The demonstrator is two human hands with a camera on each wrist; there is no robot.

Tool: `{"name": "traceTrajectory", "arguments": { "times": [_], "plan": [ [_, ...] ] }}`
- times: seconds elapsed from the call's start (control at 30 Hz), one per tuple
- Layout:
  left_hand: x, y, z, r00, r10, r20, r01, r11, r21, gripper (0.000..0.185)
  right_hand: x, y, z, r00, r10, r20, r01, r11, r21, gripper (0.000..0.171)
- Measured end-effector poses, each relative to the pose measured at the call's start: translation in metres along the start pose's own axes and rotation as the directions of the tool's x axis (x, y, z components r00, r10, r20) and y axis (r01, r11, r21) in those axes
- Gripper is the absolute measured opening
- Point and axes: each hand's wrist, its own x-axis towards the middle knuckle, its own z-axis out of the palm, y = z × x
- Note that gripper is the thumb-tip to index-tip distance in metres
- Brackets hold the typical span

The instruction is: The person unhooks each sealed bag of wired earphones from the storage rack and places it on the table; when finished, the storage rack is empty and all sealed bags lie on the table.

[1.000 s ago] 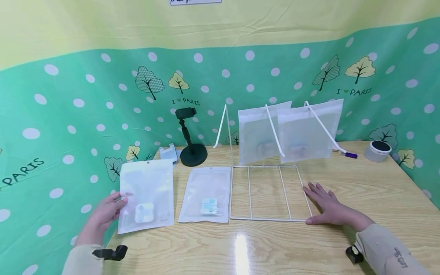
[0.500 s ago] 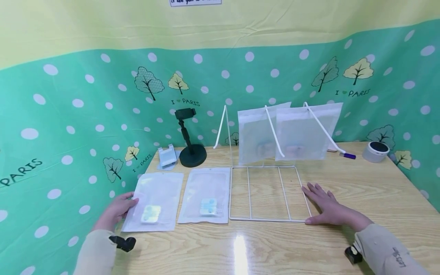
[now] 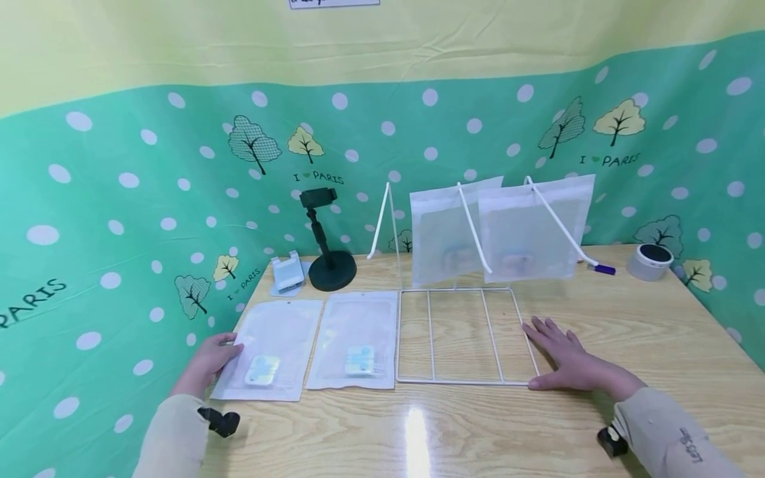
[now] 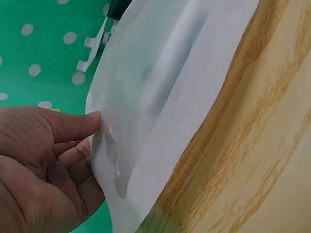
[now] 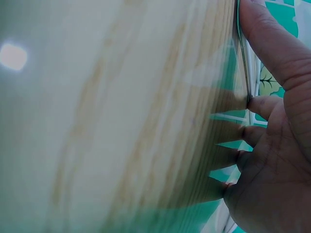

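My left hand (image 3: 209,362) pinches the left edge of a clear plastic bag (image 3: 269,348) that lies flat at the table's left edge, a small pale blue item inside it. In the left wrist view the thumb (image 4: 68,124) lies on top of the bag (image 4: 160,97) and the fingers sit under it. A second such bag (image 3: 355,338) lies beside it. My right hand (image 3: 564,362) rests flat on the table, touching the right side of a white wire rack (image 3: 466,382). Two more bags (image 3: 454,229) hang on the rack's hooks. In the right wrist view the right hand (image 5: 272,136) lies with fingers spread by the wire (image 5: 241,58).
A black phone stand (image 3: 325,259) and a small white holder (image 3: 287,272) stand behind the bags. A grey round can (image 3: 650,261) and a purple-tipped pen (image 3: 600,269) lie at the back right. A green dotted curtain (image 3: 119,199) hangs behind the wooden table (image 3: 627,318).
My left hand has lowered the bag from upright in the air to flat on the table beside the second bag. The right hand has stayed by the rack.
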Motion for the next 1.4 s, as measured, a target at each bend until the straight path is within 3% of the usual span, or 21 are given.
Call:
{"name": "traceTrajectory", "arguments": {
  "times": [0.13, 0.27, 0.37, 0.5, 0.67, 0.83, 1.03, 1.13, 1.27, 1.4],
  "plan": [
    [-0.004, 0.003, -0.002, 0.998, 0.018, -0.06, -0.016, 0.999, 0.039, 0.051, 0.0, 0.0, 0.0, 1.0, -0.001, 0.005, 0.001, 1.0, 0.008, 0.107],
    [-0.011, 0.013, -0.002, 0.99, 0.069, -0.126, -0.047, 0.985, 0.169, 0.046, 0.001, 0.001, 0.0, 1.0, -0.005, 0.01, 0.004, 1.0, 0.01, 0.107],
    [-0.016, 0.024, 0.001, 0.98, 0.127, -0.156, -0.079, 0.956, 0.281, 0.047, 0.001, 0.002, 0.0, 1.0, -0.006, 0.009, 0.006, 1.0, 0.009, 0.108],
    [-0.019, 0.041, 0.015, 0.955, 0.253, -0.158, -0.173, 0.902, 0.396, 0.05, 0.001, 0.003, 0.0, 1.0, -0.017, 0.003, 0.017, 1.0, 0.005, 0.107],
    [-0.027, 0.071, 0.046, 0.903, 0.423, -0.069, -0.344, 0.812, 0.471, 0.052, 0.0, 0.003, 0.001, 1.0, -0.019, 0.0, 0.019, 1.0, 0.006, 0.107],
    [-0.043, 0.104, 0.084, 0.845, 0.529, 0.074, -0.506, 0.747, 0.431, 0.059, 0.0, 0.002, 0.001, 1.0, -0.004, 0.002, 0.004, 1.0, 0.006, 0.107],
    [-0.062, 0.135, 0.129, 0.784, 0.574, 0.237, -0.618, 0.681, 0.394, 0.072, 0.001, 0.003, 0.001, 1.0, -0.009, 0.006, 0.009, 1.0, 0.009, 0.107],
    [-0.069, 0.145, 0.15, 0.733, 0.608, 0.305, -0.678, 0.623, 0.39, 0.075, 0.001, 0.004, 0.001, 1.0, -0.019, 0.003, 0.018, 1.0, 0.01, 0.107],
    [-0.075, 0.153, 0.176, 0.678, 0.619, 0.395, -0.733, 0.535, 0.42, 0.08, 0.001, 0.005, 0.001, 1.0, -0.025, 0.001, 0.025, 1.0, 0.009, 0.107],
    [-0.082, 0.159, 0.196, 0.658, 0.597, 0.459, -0.751, 0.471, 0.463, 0.087, 0.001, 0.005, 0.001, 1.0, -0.025, -0.001, 0.025, 1.0, 0.009, 0.107]
  ]
}}
